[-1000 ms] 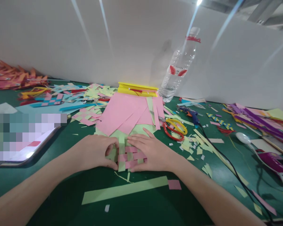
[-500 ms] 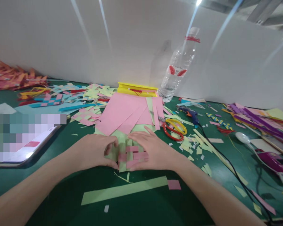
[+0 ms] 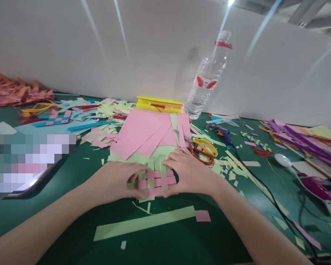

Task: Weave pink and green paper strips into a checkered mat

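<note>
Between my two hands lies a small woven paper mat (image 3: 156, 182), pink strips crossing pale green ones over and under. My left hand (image 3: 124, 180) grips the mat's left edge between thumb and fingers. At the right side, my right hand (image 3: 186, 173) holds the mat's green and pink strips, thumb at the lower right corner and fingertips at the upper right. Green strip ends stick up past the top pink row. Nearer to me lies a loose pale green strip (image 3: 143, 223), with a pink paper square (image 3: 203, 216) at its right end.
Pink sheets (image 3: 146, 129) lie behind the mat. Red-and-yellow scissors (image 3: 202, 151) and a blue glue gun (image 3: 222, 133) with a black cord are to the right. A plastic bottle (image 3: 206, 79) leans on the wall. A phone (image 3: 44, 173) stands left; paper scraps are scattered about.
My right hand has shifted right and spread along the mat's right side, so more of the pink and green weave shows. My left hand stays at the left edge, its fingers reaching slightly further right.
</note>
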A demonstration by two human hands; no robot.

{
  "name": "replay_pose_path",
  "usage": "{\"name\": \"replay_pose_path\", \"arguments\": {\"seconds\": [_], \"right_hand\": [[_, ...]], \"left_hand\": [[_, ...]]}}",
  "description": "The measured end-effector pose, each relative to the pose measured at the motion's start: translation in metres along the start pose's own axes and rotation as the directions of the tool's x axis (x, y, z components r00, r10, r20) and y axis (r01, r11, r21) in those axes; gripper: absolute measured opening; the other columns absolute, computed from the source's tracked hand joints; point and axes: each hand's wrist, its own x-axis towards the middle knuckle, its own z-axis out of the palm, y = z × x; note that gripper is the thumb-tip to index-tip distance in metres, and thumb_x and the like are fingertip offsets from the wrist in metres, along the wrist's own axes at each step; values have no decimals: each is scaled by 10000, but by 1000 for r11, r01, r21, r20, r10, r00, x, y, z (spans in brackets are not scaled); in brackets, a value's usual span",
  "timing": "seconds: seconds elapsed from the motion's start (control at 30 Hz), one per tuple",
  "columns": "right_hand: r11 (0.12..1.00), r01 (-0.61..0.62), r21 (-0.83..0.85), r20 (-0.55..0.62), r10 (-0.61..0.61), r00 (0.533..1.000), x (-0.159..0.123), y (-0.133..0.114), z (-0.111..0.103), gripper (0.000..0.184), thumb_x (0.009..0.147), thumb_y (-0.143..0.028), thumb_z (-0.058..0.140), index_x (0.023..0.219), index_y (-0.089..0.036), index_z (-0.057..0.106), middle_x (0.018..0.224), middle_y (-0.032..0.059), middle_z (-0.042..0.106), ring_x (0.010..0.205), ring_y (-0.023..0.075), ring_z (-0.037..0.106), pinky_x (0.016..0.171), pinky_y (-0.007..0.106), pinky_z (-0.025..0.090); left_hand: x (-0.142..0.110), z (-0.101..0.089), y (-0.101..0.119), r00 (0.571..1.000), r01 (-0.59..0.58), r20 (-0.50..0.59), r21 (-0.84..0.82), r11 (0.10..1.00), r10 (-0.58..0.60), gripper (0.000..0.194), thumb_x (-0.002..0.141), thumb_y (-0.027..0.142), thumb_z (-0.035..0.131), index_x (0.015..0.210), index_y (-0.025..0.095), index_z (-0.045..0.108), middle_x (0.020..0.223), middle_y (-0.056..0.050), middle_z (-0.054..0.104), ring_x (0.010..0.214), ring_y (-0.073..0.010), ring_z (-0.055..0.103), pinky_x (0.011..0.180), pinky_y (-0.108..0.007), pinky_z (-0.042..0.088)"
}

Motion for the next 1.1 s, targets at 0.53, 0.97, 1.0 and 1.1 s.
{"name": "replay_pose_path", "arguments": {"seconds": [0.53,0.97,1.0,1.1], "right_hand": [[997,82,7,-21,-81,996,6,-8,9,656,756,-701,531,1067,-136,649,934,95,634,927,255,546,927,447,330],[1000,19,23,-2,-19,1000,0,4,-2,698,695,-729,577,1076,-149,655,856,67,603,874,239,536,923,444,344],[1000,23,12,10,-23,1000,0,3,-2,701,695,-727,578,1082,-146,650,863,71,603,879,243,536,922,447,346],[1000,26,-7,27,-26,999,0,1,0,698,705,-726,566,1083,-145,644,873,78,606,880,248,541,913,447,355]], "left_hand": [[3,6,-8,998,-43,-36,0,999,43,527,687,578,662,1118,276,646,718,4,653,668,-204,608,556,-257,334],[1,5,-6,997,-63,-35,38,997,64,576,719,599,621,1185,260,624,730,4,632,637,-192,576,533,-265,324],[2,7,-8,997,-62,-33,38,997,64,590,721,615,616,1195,263,619,732,-2,635,640,-198,580,538,-269,327],[2,9,-11,997,-59,-38,41,997,61,581,719,615,630,1184,267,625,726,-13,643,641,-207,584,537,-271,319]]}}
